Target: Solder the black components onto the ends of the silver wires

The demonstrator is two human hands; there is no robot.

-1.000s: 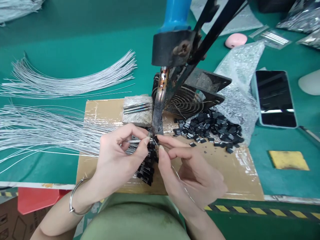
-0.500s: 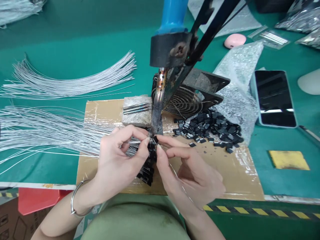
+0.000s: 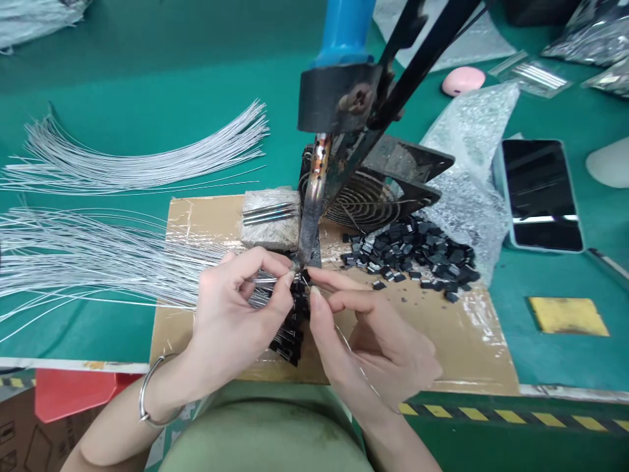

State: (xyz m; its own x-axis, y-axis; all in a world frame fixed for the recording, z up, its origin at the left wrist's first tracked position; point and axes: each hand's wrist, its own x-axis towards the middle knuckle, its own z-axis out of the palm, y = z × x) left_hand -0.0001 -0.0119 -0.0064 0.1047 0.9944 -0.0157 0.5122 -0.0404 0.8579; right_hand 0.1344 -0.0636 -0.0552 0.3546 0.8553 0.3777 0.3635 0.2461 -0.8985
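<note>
My left hand (image 3: 240,314) is pinched just beneath the tip of the soldering iron (image 3: 310,223); what lies between its fingertips is too small to make out. Close by on the right, my right hand (image 3: 373,341) has thumb and index finger closed on a thin wire (image 3: 361,370) that trails over the palm. Black connectors (image 3: 287,341) on wire ends lie under and between the hands. White wires (image 3: 98,262) stretch left from there. A loose pile of small black parts (image 3: 413,252) rests on the cardboard (image 3: 442,334), right of the iron.
Behind the iron stands a fan (image 3: 373,190). A block with metal rods (image 3: 269,229) sits left of the tip. Another wire bundle (image 3: 147,160) lies at upper left. On the right are a phone (image 3: 540,190), a yellow sponge (image 3: 567,316) and bubble wrap (image 3: 472,144).
The iron and its stand appear very slightly further right in view. Both hands keep nearly the same pose, with my right hand's fingertips a touch lower.
</note>
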